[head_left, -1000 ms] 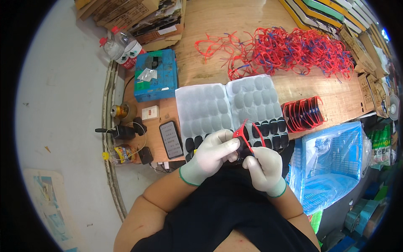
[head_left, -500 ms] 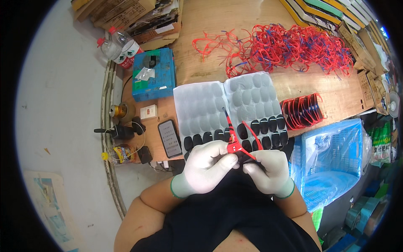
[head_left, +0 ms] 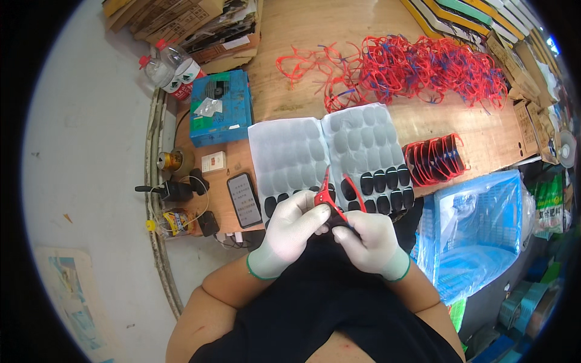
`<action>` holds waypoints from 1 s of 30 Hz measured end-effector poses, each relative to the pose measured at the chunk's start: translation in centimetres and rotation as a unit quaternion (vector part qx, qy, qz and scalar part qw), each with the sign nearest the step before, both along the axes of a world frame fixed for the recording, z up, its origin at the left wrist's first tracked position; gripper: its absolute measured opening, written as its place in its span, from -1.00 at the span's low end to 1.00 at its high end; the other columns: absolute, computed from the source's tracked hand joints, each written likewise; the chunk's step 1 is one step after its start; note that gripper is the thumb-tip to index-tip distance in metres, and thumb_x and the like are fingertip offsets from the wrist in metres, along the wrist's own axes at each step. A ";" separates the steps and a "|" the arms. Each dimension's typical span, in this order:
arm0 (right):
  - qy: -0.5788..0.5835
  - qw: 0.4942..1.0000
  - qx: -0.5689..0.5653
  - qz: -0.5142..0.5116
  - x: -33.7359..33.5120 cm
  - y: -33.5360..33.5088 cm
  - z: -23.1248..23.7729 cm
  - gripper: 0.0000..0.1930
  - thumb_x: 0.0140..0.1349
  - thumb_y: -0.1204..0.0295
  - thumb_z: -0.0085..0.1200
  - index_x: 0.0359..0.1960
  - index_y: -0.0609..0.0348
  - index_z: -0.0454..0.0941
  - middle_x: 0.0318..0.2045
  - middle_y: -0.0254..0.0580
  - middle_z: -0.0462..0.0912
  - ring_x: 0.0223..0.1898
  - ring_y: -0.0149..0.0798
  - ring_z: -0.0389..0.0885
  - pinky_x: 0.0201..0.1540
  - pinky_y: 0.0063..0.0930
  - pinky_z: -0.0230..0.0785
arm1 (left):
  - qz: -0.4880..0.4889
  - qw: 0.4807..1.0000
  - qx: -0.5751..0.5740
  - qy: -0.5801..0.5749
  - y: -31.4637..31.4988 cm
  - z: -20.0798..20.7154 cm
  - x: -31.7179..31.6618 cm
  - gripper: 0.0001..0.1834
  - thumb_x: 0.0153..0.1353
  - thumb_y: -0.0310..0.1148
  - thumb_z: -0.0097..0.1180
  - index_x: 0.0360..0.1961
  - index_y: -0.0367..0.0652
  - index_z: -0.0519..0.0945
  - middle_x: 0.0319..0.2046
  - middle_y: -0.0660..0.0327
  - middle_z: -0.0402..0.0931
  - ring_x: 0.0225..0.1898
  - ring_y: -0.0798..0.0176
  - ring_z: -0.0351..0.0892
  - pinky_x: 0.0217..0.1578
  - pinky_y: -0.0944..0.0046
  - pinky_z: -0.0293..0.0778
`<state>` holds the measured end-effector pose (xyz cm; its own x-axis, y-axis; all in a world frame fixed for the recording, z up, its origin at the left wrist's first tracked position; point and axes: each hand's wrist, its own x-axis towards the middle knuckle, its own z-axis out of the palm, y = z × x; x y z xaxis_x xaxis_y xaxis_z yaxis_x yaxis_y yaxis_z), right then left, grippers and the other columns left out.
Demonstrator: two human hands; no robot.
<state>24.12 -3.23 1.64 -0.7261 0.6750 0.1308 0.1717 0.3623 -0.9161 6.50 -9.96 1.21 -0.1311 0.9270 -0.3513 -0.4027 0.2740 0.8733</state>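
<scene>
At the far left of the wooden table, I see a battered blue box with a green patch (head_left: 206, 130), then a black phone with a lit screen (head_left: 244, 199). Beside it lies a pale grey sheet-like tray of oval hollows (head_left: 284, 154). Its upper rows show pale grey; dark oval lenses (head_left: 391, 178) sit only in the lower rows, partly behind the hands.

In front of the tray, the person's left hand in a white knitted glove (head_left: 290, 227) pinches a bright red plastic glasses frame (head_left: 325, 197), thumb against its front. The frame is raised off the table, between the hands, arms pointing away. The right hand, gloved alike (head_left: 370, 239), has thumb and fingers closed on its other side (the fingers hide whether a lens is seated).

Further right, a large tangled heap of red and blue frames (head_left: 411, 69) lies at the back, seemingly lensless. Nearer stands a neat row of red glasses with dark lenses (head_left: 434, 160). I'd judge the work partway: one short row finished, the far bigger heap left.
</scene>
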 end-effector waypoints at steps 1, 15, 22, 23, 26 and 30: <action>-0.002 1.000 0.021 -0.002 -0.2 -0.1 -0.1 -0.91 0.26 0.49 0.14 -0.25 0.22 0.59 -0.50 -0.06 0.61 -0.49 0.05 0.61 -0.44 -0.25 0.43 | -0.010 1.000 0.016 0.003 0.0 -0.3 -0.2 -0.79 0.35 -0.35 0.11 -0.14 -0.29 0.55 -0.32 0.26 0.57 -0.36 0.46 0.47 -0.29 0.41 0.43; 0.000 0.999 0.036 0.007 0.9 -1.0 -0.6 -0.88 0.24 0.56 0.14 -0.19 0.24 0.60 -0.42 -0.03 0.64 -0.41 0.06 0.64 -0.35 -0.26 0.48 | -0.118 0.987 0.062 0.091 -0.5 0.4 -1.2 -0.84 0.43 -0.50 0.00 -0.08 -0.35 0.55 -0.23 0.20 0.62 -0.22 0.42 0.59 -0.12 0.35 0.54; 0.050 0.996 -0.072 0.016 1.1 -0.8 -1.2 -0.93 0.30 0.54 0.09 -0.25 0.24 0.60 -0.46 -0.09 0.65 -0.45 -0.09 0.68 -0.35 -0.37 0.49 | -0.134 0.980 0.112 0.097 -0.5 0.4 -1.8 -0.87 0.43 -0.53 -0.01 -0.12 -0.34 0.54 -0.24 0.16 0.62 -0.24 0.39 0.61 -0.15 0.34 0.54; 0.041 0.996 -0.075 0.015 1.1 -0.7 -1.2 -0.93 0.30 0.53 0.08 -0.25 0.24 0.60 -0.47 -0.10 0.65 -0.46 -0.10 0.68 -0.36 -0.37 0.49 | -0.132 0.979 0.119 0.101 -0.5 0.4 -1.7 -0.88 0.43 -0.52 0.00 -0.12 -0.34 0.54 -0.25 0.16 0.62 -0.25 0.39 0.61 -0.16 0.35 0.54; 0.025 0.997 -0.076 0.009 1.4 -0.6 -1.2 -0.91 0.30 0.51 0.07 -0.28 0.25 0.60 -0.50 -0.13 0.65 -0.49 -0.16 0.67 -0.38 -0.40 0.49 | -0.140 0.974 0.134 0.117 -0.6 0.5 -1.6 -0.90 0.42 -0.52 0.02 -0.15 -0.33 0.54 -0.27 0.18 0.62 -0.26 0.41 0.61 -0.19 0.36 0.53; 0.039 0.994 -0.099 0.001 1.4 -0.5 -1.4 -0.90 0.29 0.52 0.06 -0.30 0.27 0.61 -0.53 -0.16 0.65 -0.52 -0.23 0.67 -0.39 -0.44 0.49 | -0.141 0.972 0.149 0.112 -0.8 0.7 -1.6 -0.92 0.42 -0.52 0.05 -0.15 -0.31 0.53 -0.29 0.19 0.63 -0.25 0.41 0.62 -0.18 0.36 0.54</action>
<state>25.50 -3.78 0.26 -0.7207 0.6913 0.0513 0.0966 0.1735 -0.9801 4.90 -10.75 1.94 0.1006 0.9935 -0.0536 -0.1382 0.0673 0.9881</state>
